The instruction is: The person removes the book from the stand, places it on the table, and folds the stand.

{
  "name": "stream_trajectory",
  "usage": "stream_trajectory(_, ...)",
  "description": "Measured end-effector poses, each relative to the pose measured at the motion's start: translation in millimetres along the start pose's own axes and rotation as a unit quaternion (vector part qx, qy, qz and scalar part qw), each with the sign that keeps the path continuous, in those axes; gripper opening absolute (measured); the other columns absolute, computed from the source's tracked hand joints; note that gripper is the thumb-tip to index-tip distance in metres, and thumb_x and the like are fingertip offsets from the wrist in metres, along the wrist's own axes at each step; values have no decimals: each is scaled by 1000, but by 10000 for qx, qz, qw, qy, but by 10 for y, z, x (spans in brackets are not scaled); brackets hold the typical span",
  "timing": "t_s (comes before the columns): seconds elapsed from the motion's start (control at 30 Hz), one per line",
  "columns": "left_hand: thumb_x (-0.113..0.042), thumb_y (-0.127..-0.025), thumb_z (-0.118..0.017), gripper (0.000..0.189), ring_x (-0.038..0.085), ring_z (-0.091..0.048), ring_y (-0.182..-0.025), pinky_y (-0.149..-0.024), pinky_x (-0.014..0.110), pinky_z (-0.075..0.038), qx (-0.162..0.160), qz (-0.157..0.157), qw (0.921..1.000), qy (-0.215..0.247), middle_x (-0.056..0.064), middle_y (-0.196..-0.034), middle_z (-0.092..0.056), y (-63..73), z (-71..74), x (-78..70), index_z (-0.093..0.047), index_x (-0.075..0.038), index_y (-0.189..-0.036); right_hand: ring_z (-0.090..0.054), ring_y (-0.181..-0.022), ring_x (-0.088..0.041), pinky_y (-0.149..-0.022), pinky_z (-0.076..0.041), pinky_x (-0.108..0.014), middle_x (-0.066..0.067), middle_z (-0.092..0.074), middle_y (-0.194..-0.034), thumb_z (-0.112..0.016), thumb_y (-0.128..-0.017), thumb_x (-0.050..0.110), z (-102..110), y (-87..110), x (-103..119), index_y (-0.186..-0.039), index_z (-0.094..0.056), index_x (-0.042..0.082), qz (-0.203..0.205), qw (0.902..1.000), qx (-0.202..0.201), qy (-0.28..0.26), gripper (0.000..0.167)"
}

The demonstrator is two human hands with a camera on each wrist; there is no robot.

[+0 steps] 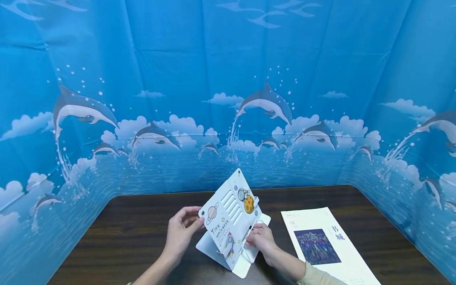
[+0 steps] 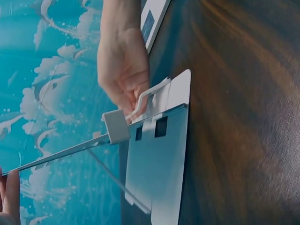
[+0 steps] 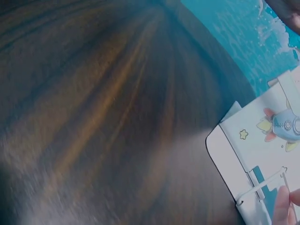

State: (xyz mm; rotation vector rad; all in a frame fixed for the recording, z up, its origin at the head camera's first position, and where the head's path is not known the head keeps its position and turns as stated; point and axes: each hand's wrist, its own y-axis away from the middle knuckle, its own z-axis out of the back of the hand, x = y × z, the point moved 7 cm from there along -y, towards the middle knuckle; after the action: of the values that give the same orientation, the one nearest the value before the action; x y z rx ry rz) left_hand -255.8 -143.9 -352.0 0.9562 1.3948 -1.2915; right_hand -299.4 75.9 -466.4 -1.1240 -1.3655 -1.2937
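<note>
A white book stand (image 1: pixel 228 209) printed with a planet, an astronaut, a rocket and "Tiny universe" stands tilted on its flat base (image 1: pixel 242 267). My left hand (image 1: pixel 183 231) pinches the panel's left edge between thumb and fingers; in the left wrist view only its fingertips (image 2: pixel 10 197) show. At the lower front, my right hand (image 1: pixel 263 241) pinches the bent white wire page holder (image 2: pixel 149 96). The right wrist view catches the right fingertips (image 3: pixel 281 206) on that wire, beside a slot in the stand. Behind the panel, a thin support rod (image 2: pixel 117 180) reaches down to the base.
A white magazine (image 1: pixel 320 245) with a dark mountain picture lies to the right of the stand on the dark wooden table (image 1: pixel 128 237). A blue curtain with dolphins (image 1: pixel 199 99) hangs around the table's back and sides.
</note>
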Motion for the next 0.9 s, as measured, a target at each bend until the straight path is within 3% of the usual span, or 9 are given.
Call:
stream_trajectory(0.6, 5, -75, -67, 32, 10, -60, -77, -66, 24, -54, -235, -64, 9996, 128, 17, -97, -59, 198, -168, 4, -55, 7, -105, -55, -62, -14, -58, -50, -24, -12, -54, -82, -53, -74, -8, 97, -158, 27, -114, -35, -14, -11, 9961, 699, 537, 44)
stream_trajectory(0.9, 5, -72, -70, 34, 11, -59, -77, -66, 24, -53, -193, -90, 9996, 168, 16, -97, -57, 279, -274, -15, -55, 7, -103, -55, -67, -17, -60, -51, -25, -15, -54, -88, -55, -77, -5, 143, -230, 61, -118, -35, -13, -180, 9918, 993, 789, 46)
